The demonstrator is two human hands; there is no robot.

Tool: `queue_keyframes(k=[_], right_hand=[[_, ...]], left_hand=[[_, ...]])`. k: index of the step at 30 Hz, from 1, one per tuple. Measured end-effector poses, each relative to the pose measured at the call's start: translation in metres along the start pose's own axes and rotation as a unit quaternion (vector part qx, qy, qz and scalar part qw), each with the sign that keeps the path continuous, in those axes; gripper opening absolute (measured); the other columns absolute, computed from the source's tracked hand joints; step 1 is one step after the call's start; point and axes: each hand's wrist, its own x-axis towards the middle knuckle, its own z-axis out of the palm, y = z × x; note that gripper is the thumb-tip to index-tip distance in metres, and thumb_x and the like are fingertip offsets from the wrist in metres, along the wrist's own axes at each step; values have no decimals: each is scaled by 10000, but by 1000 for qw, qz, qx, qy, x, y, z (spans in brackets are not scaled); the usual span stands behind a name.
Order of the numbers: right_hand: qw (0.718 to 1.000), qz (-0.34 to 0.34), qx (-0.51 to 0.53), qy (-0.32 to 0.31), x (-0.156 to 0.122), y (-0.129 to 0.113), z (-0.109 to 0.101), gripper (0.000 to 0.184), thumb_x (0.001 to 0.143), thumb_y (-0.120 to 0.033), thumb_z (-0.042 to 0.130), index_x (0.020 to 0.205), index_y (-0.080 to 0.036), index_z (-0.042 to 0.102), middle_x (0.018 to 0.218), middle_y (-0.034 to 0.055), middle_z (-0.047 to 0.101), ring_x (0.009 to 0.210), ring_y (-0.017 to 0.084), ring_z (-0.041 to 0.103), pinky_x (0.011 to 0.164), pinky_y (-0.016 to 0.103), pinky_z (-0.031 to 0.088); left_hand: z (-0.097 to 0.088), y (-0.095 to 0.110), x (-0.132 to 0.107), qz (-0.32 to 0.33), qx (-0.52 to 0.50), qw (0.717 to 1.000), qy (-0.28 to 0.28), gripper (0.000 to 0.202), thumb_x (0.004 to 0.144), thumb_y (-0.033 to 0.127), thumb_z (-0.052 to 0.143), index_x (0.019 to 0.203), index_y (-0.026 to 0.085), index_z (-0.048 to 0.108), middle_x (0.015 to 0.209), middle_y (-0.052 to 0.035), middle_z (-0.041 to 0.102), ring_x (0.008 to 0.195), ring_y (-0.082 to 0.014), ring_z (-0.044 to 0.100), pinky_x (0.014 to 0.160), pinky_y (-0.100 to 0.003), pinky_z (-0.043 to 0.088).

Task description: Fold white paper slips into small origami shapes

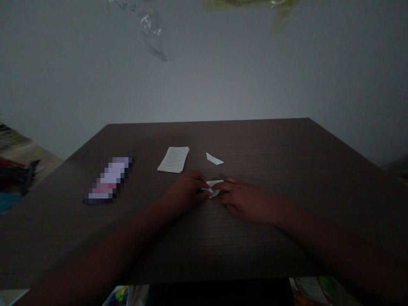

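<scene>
My left hand (186,191) and my right hand (242,200) meet near the middle of the dark wood-grain table (207,138). Between their fingertips is a small folded piece of white paper (212,188), held from both sides and partly hidden by my fingers. Beyond them lies a loose white paper scrap (214,159), apart from both hands. A small stack of printed white paper (174,160) rests further left, just past my left fingers.
A pixelated, flat rectangular item (108,180) lies on the table's left side. A pale wall rises behind the table, with clear plastic film (152,34) hanging at the top. Dark and coloured objects (15,178) sit below the table's left edge.
</scene>
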Motion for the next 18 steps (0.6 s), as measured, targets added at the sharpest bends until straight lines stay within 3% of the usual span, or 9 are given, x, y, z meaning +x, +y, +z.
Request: queue_keyframes(k=[5,8,12,18], right_hand=[[1000,-3,-10,7,-1,-1,3,308,1209,-93,745,1416,-213,939,1671,146,894,1470,322,827,1396,569,616],[999,-14,-31,6,-3,-1,7,307,1217,-113,748,1440,-216,933,1623,139,918,1448,328,840,1383,572,629],[999,-16,-41,1,-4,2,10,315,1232,-124,730,1457,-214,932,1674,146,896,1471,327,845,1397,576,620],[1000,-12,-19,2,-2,3,7,381,1226,-126,740,1557,-199,914,1733,181,860,1525,339,826,1414,571,610]], left_hand=[[4,-2,2,-20,-16,1000,10,205,1124,192,932,1237,319,1046,1391,-67,925,1293,-308,867,1242,-403,661],[6,-2,3,-31,-26,999,24,164,1103,178,962,1205,288,1029,1368,-82,914,1296,-319,856,1254,-437,655],[4,-4,5,-38,-47,998,27,155,1091,115,955,1168,240,1005,1306,-85,893,1231,-302,857,1207,-444,667],[-2,-18,7,-17,-79,997,18,240,1090,86,894,1187,266,1019,1337,-77,897,1246,-301,863,1240,-481,695]])
